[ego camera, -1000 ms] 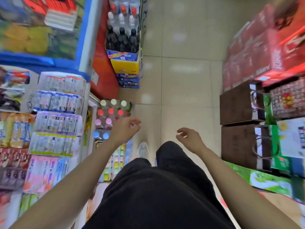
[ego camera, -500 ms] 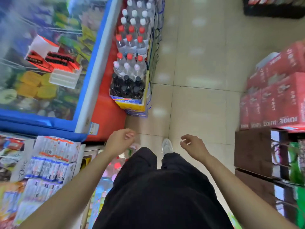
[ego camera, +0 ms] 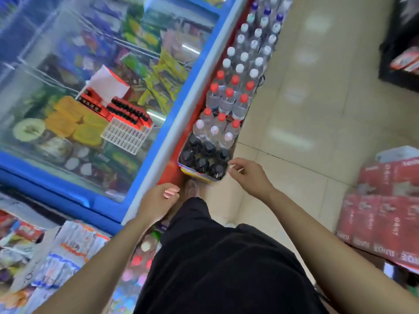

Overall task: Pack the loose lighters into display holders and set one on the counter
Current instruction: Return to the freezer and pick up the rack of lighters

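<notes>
Left hand (ego camera: 157,202) and right hand (ego camera: 251,178) curl loosely over glossy tiles (ego camera: 306,123).

Empty white grid holder (ego camera: 125,135) on freezer glass (ego camera: 56,64), touching red holders (ego camera: 101,111) of black-topped lighters (ego camera: 127,110)

Lit brightly and evenly from overhead. Shows soft pale lamp reflections on the glossy floor (ego camera: 292,137) and glare streaks across the freezer glass (ego camera: 186,48). Blurred by motion throughout, worst toward the left and right edges. Bends straight lines near the corners, wide-angle. Casts only faint shadows.
</notes>
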The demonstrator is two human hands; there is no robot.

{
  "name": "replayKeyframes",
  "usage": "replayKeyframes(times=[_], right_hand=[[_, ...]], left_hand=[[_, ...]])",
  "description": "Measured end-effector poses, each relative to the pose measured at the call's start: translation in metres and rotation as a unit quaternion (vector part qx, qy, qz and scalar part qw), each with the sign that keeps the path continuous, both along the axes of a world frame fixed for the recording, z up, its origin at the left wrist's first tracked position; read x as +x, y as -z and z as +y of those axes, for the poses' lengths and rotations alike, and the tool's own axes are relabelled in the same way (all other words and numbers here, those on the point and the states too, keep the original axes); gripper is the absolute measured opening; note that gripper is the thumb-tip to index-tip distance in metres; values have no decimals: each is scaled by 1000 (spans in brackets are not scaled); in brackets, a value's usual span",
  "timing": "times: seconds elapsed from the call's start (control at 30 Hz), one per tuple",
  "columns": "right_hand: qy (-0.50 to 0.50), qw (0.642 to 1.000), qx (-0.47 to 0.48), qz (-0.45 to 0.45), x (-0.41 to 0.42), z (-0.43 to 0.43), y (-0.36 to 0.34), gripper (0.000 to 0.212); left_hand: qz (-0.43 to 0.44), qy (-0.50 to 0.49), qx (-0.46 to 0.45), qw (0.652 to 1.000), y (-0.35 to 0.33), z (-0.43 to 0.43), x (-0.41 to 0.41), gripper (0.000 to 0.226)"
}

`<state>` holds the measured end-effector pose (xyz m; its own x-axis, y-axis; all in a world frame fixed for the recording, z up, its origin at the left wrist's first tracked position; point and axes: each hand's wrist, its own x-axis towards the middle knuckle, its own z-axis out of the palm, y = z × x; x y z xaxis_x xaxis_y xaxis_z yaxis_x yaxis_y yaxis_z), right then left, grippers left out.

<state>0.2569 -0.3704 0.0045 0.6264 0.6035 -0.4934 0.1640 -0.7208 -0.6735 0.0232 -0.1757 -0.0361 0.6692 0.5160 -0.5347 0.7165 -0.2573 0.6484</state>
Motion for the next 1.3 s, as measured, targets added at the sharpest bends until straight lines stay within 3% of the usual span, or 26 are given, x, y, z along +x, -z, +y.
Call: replayKeyframes(times=[0.1, 0.23, 0.3, 0.5, 0.63, 0.73, 0.87, 1.0, 1.13, 1.23, 1.3], right_hand=[[2, 1000, -6, 12, 7, 49, 2, 20], [-7, 999, -11, 32, 7, 102, 8, 22], [-32, 999, -11, 25, 4, 134, 11, 27], [-76, 993, 44, 74, -2, 229, 6, 60], [-125, 986, 63, 94, 3, 288, -4, 81], [-202, 976, 41, 73, 4, 322, -10, 81], [-264, 962, 39, 63, -6, 344, -9, 61], [-263, 963, 42, 43, -10, 344, -11, 46], [-262, 963, 32, 58, -10, 346, -16, 52], [-222, 969, 19, 106, -5, 346, -18, 76], [-150, 976, 61, 145, 2, 348, -30, 79]], left_hand=[[-52, -60, 32, 996, -15, 46, 20, 21], [-165, -132, 156, 965, -43, 110, 43, 20], [-170, -170, 216, 946, -54, 144, 48, 27], [-136, -228, 264, 927, -54, 206, 48, 66], [-118, -269, 213, 932, -46, 232, 46, 90], [-90, -259, 136, 952, -44, 256, 49, 106], [-108, -216, 126, 962, -38, 279, 51, 93], [-145, -263, 107, 948, -36, 290, 52, 72], [-185, -378, 97, 902, -43, 295, 47, 69], [-219, -387, 83, 892, -57, 297, 35, 70], [-248, -370, 68, 893, -73, 291, 30, 69]])
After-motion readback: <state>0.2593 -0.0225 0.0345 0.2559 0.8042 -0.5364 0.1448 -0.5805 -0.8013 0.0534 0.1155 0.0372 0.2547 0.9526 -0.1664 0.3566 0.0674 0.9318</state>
